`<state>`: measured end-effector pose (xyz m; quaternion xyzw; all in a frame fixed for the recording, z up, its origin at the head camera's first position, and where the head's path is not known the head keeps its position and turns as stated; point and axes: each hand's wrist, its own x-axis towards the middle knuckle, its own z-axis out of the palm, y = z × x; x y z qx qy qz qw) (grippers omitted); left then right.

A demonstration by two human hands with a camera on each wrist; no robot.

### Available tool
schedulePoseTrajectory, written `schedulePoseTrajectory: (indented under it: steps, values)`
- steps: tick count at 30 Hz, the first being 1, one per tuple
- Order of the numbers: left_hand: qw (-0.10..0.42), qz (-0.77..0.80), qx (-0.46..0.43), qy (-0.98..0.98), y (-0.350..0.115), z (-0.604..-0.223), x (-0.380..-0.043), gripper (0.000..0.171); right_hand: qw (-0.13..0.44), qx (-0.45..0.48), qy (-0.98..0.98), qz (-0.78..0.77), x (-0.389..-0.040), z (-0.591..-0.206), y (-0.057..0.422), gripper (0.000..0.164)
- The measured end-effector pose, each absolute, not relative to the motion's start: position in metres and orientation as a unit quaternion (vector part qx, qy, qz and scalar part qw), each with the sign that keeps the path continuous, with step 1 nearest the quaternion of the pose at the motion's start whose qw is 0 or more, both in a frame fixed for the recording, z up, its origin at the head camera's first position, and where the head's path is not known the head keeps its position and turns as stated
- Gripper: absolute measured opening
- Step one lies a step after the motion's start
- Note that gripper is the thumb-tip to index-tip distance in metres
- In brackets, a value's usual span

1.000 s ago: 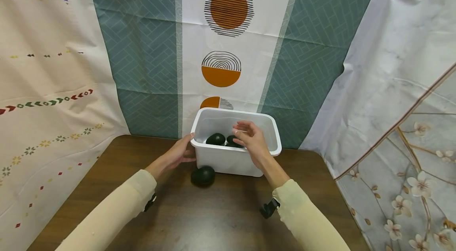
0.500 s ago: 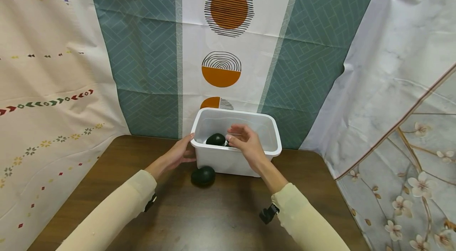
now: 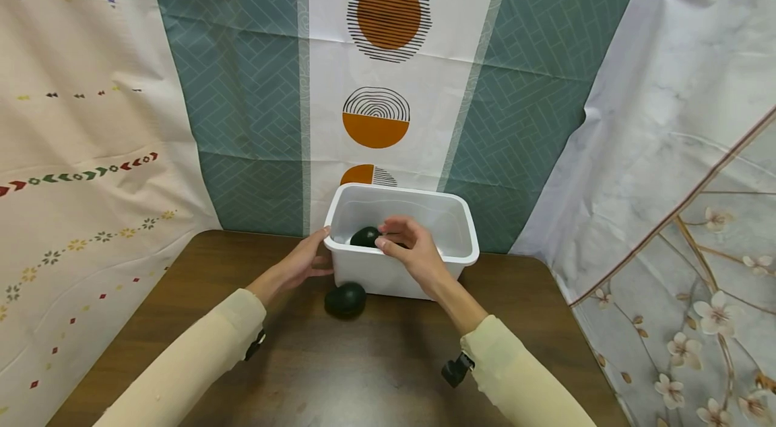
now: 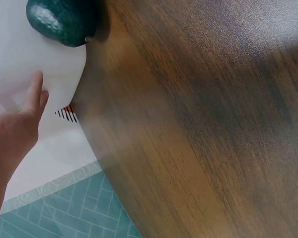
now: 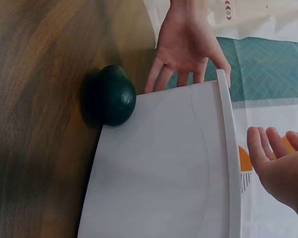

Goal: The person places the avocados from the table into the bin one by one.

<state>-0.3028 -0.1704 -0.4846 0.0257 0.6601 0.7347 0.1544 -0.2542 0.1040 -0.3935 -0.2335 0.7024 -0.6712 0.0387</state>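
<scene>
A white plastic bin (image 3: 378, 272) stands at the back of the table. My left hand (image 3: 303, 258) rests against its left end, thumb at the rim and fingers extended along the outside wall, as the right wrist view also shows. Over the front rim hovers my right hand (image 3: 418, 255), fingers loosely bent, with nothing between them. Inside the bin, one dark green avocado (image 3: 365, 236) shows just left of that hand; the hand covers the spot beside it. Another avocado (image 3: 345, 300) lies on the table against the bin's front left corner, near my left hand.
The brown wooden table (image 3: 339, 373) extends toward me in front of the bin. A patterned curtain (image 3: 254, 110) hangs right behind the bin. Light cloths (image 3: 91, 144) hang along both sides.
My right hand has moved left and slightly down over the bin, covering the second avocado inside that showed earlier. My left hand, the bin and the table avocado have stayed put.
</scene>
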Motion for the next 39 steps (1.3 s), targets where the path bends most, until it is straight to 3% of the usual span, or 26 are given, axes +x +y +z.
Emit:
schedulePoseTrajectory:
  steps: [21,29,39]
  values:
    - [0.162,0.734,0.027,0.659,-0.171,-0.485,-0.303,0.07,0.061,-0.299,0.724,-0.619,-0.245,-0.406,0.096,0.052]
    - [0.183,0.736,0.038,0.651,-0.172,-0.475,-0.305,0.061,0.075,-0.326,0.733,-0.592,-0.224,-0.391,0.091,0.051]
    - [0.203,0.723,0.03,0.66,-0.17,-0.462,-0.311,0.056,0.07,-0.324,0.768,-0.549,-0.233,-0.428,0.086,0.059]
